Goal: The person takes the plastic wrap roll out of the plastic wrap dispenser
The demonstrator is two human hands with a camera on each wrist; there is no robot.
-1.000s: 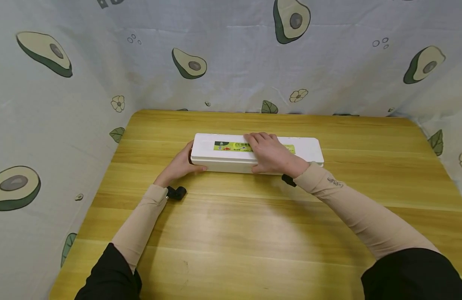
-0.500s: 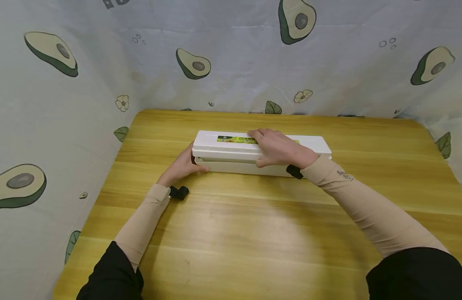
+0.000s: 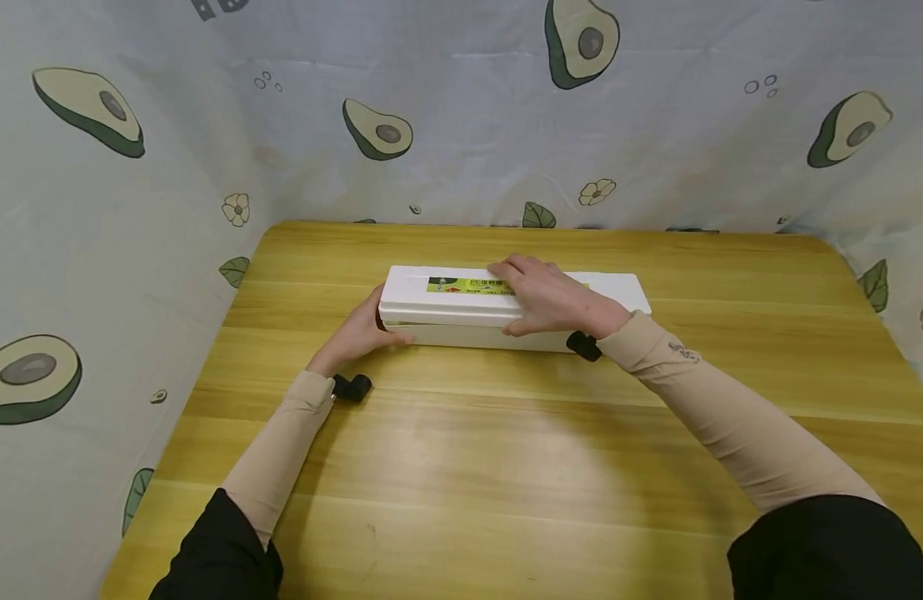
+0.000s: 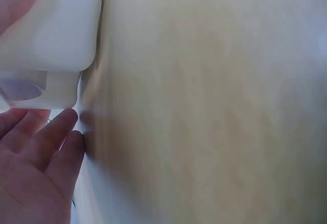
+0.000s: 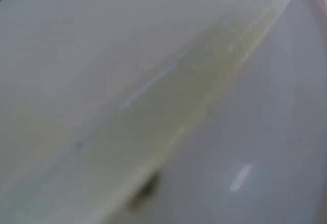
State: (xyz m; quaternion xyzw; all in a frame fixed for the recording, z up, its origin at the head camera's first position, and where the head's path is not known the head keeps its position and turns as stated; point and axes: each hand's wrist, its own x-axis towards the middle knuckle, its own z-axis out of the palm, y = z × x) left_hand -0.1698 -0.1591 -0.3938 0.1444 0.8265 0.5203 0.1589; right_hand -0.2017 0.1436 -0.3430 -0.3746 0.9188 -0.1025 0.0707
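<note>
A long white cling film dispenser (image 3: pixel 461 336) lies across the table, a green and yellow label on its lid (image 3: pixel 611 287). Its lid stands slightly ajar, with a thin dark line between lid and base at the front left. My left hand (image 3: pixel 360 332) grips the left end, thumb on the front wall; in the left wrist view its fingers (image 4: pixel 64 127) reach round the end. My right hand (image 3: pixel 555 296) lies across the lid and holds it, thumb at the front edge, fingertips over the top. In the right wrist view, a pale translucent strip (image 5: pixel 168 101) runs between two white surfaces.
The wooden table (image 3: pixel 461 467) reaches forward to a hanging cloth (image 3: pixel 469 125) printed with avocados, which also closes off both sides. A black wrist camera (image 3: pixel 352 387) sits by the left wrist and another black camera (image 3: pixel 584 345) by the right.
The lid sat lower on the base at first, tilted up at the front half a second ago, and has now come partly back down with my right hand. My left hand keeps its grip.
</note>
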